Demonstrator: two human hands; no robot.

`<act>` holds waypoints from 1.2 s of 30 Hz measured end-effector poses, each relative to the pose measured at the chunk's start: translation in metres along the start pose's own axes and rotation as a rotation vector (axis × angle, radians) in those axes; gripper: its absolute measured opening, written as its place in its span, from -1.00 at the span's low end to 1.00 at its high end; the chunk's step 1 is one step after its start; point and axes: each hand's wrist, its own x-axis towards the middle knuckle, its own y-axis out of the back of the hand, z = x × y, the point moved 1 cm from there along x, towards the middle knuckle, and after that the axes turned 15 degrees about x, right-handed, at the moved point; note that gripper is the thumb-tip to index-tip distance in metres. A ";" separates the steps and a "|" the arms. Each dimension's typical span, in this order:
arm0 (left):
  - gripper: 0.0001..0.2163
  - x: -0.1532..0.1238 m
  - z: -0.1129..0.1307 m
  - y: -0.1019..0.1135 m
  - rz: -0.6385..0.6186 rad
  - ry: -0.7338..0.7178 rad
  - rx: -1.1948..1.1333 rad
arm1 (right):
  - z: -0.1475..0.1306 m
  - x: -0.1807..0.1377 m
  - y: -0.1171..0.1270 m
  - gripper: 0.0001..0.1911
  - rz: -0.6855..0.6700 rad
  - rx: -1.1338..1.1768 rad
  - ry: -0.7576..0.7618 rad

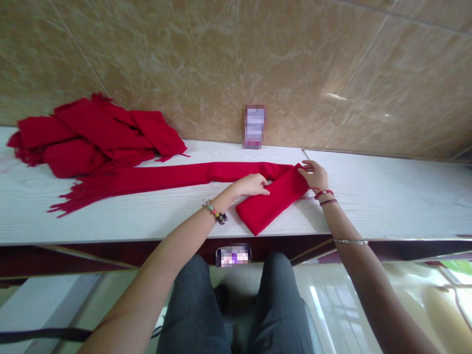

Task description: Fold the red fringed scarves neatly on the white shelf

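A long red scarf [177, 177] lies lengthwise on the white tabletop, its fringed end spread to the left. At its right end the cloth is folded into a flat, layered panel that slants toward the front edge. My left hand [253, 185] is closed on the panel's left edge, thumb on top and the other fingers partly hidden. The far right corner of the panel is pinched by my right hand [315, 176], between thumb and fingers.
A heap of crumpled red scarves [99, 135] sits at the back left, touching the fringe. One phone with a blurred screen [254, 127] leans against the brown marbled wall [206, 64]. Another blurred phone-like device [233, 255] is below the front edge of the white tabletop [387, 201].
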 end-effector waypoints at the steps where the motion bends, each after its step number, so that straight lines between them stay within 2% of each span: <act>1: -0.83 -0.003 -0.002 0.006 -0.007 -0.008 -0.098 | -0.001 -0.001 0.000 -0.51 -0.010 0.004 0.024; 3: -0.83 -0.010 -0.008 0.019 0.045 -0.004 -0.284 | -0.003 -0.003 -0.002 -0.49 -0.072 0.002 0.104; 5: -0.82 -0.019 -0.017 0.032 0.112 0.038 -0.364 | -0.006 -0.007 -0.006 -0.49 -0.222 -0.042 0.206; 6: -0.79 -0.022 -0.021 0.037 0.083 0.059 -0.352 | -0.007 -0.009 -0.009 -0.49 -0.322 -0.081 0.250; 8: -0.74 -0.026 -0.031 0.041 -0.038 0.112 -0.174 | -0.007 -0.012 -0.013 -0.48 -0.511 -0.172 0.303; 10: -0.73 -0.025 -0.037 0.041 -0.128 0.122 0.054 | -0.004 -0.012 -0.015 -0.47 -0.601 -0.244 0.293; 12: -0.75 -0.021 -0.039 0.038 -0.085 0.117 0.150 | 0.000 -0.010 -0.013 -0.48 -0.573 -0.281 0.233; 14: -0.76 -0.016 -0.039 0.034 0.059 0.117 0.125 | 0.004 -0.007 -0.009 -0.48 -0.480 -0.281 0.143; 16: -0.76 -0.011 -0.037 0.030 0.141 0.109 0.118 | 0.007 -0.004 -0.005 -0.43 -0.386 -0.230 0.028; 19: -0.77 -0.004 -0.035 0.023 0.105 -0.015 0.217 | 0.010 0.003 -0.004 -0.31 -0.287 -0.053 -0.179; 21: -0.76 0.000 -0.036 0.018 0.189 -0.067 0.281 | 0.011 0.011 -0.003 -0.26 -0.256 0.150 -0.312; 23: -0.66 0.001 -0.041 0.014 0.318 0.029 0.337 | 0.013 0.021 0.000 -0.27 -0.241 0.383 -0.404; 24: -0.59 0.001 -0.045 0.012 0.321 0.128 0.362 | 0.014 0.028 0.003 -0.30 -0.228 0.477 -0.426; 25: -0.51 0.000 -0.048 0.010 0.268 0.228 0.386 | 0.015 0.034 0.006 -0.34 -0.211 0.529 -0.432; 26: -0.45 0.000 -0.051 0.008 0.173 0.303 0.406 | 0.017 0.039 0.009 -0.38 -0.202 0.528 -0.431; 28: -0.37 -0.002 -0.053 0.004 -0.018 0.364 0.425 | 0.019 0.047 0.014 -0.46 -0.235 0.377 -0.437; 30: -0.38 -0.002 -0.053 0.002 -0.097 0.349 0.420 | 0.019 0.048 0.016 -0.50 -0.270 0.098 -0.423; 32: -0.39 0.000 -0.052 0.002 -0.091 0.325 0.418 | 0.011 0.045 0.012 -0.51 -0.234 -0.186 -0.305; 34: -0.42 0.003 -0.052 0.000 -0.022 0.281 0.435 | -0.002 0.037 0.003 -0.51 -0.161 -0.367 -0.055; 36: -0.46 0.005 -0.053 -0.001 0.063 0.241 0.445 | -0.016 0.026 -0.011 -0.48 -0.193 -0.438 0.205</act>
